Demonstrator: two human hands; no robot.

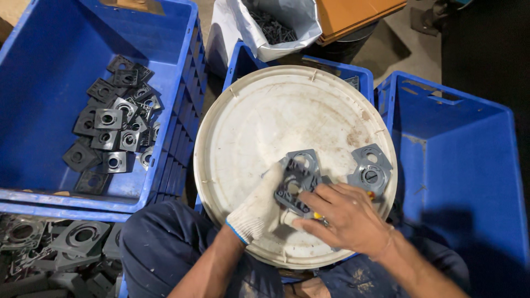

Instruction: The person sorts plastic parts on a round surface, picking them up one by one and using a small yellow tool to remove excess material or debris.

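Hands meet at lower centre of the frame over a white lid (pixel 265 116); the gloved left hand (pixel 259 207) cups a grey plate (pixel 295 187) from the left; the bare right hand (pixel 345 218) curls its fingers onto that plate, closed around a small yellow-handled tool (pixel 318 216); another plate (pixel 369 171) lies just right; grey plates (pixel 113 129) fill the upper-left crate (pixel 44 66); a crate (pixel 464 165) stands far right.
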